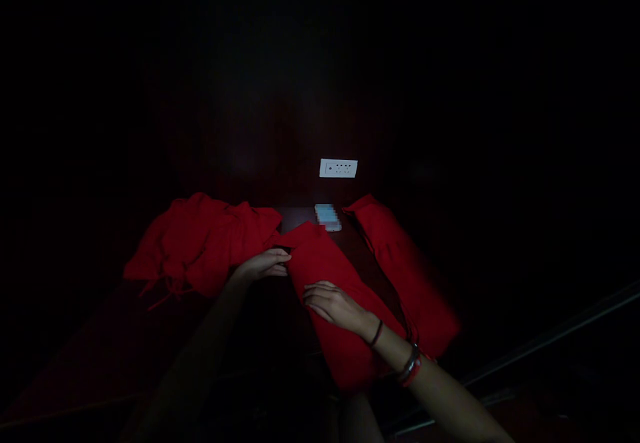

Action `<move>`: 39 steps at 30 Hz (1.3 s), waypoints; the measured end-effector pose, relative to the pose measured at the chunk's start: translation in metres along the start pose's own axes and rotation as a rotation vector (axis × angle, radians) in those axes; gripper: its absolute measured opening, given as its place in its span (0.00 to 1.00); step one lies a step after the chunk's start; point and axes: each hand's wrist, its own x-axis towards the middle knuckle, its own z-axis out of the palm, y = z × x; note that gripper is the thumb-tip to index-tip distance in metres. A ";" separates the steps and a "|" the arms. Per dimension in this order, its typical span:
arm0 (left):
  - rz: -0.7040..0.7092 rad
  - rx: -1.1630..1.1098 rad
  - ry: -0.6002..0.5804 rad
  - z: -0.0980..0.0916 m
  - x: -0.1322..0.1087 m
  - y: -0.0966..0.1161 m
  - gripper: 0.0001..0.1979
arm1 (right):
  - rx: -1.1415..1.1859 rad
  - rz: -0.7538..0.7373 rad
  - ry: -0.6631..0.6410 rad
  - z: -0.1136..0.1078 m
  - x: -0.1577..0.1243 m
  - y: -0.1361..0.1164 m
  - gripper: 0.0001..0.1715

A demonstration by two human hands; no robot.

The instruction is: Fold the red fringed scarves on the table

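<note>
A long folded piece of red cloth [345, 276] lies slantwise on the dark table in front of me. At its upper left edge my left hand [265, 264] is closed, with the edge pinched between thumb and fingers. My right hand [335, 306] rests flat on the middle of the same cloth, its fingers stretched out and together, holding nothing. Dim light hides the cloth's finer details and much of my left forearm.
To the left lies a crumpled heap of red cloth [200, 243] with thin strings hanging from it. Another long folded red cloth [405, 276] lies at the right. A phone-like object [327, 217], blurred out, sits behind the middle cloth, below a white wall socket [339, 168].
</note>
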 end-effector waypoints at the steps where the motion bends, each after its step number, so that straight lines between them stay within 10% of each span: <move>1: 0.044 -0.041 0.020 0.004 0.004 -0.001 0.15 | 0.006 0.023 0.011 -0.001 0.000 0.000 0.17; 9: 0.330 -0.038 0.207 0.018 0.025 -0.013 0.06 | -0.058 0.052 0.040 -0.009 -0.001 -0.001 0.18; 30: 0.325 0.988 0.422 0.004 0.014 -0.008 0.06 | 0.154 0.069 -0.008 0.008 -0.008 0.005 0.16; 35: 0.482 1.257 0.640 0.029 0.001 0.004 0.14 | 0.133 0.402 0.208 -0.008 -0.003 0.018 0.19; 39: 0.750 1.429 0.487 0.048 0.007 -0.005 0.20 | -0.078 0.617 0.034 -0.001 -0.003 0.034 0.31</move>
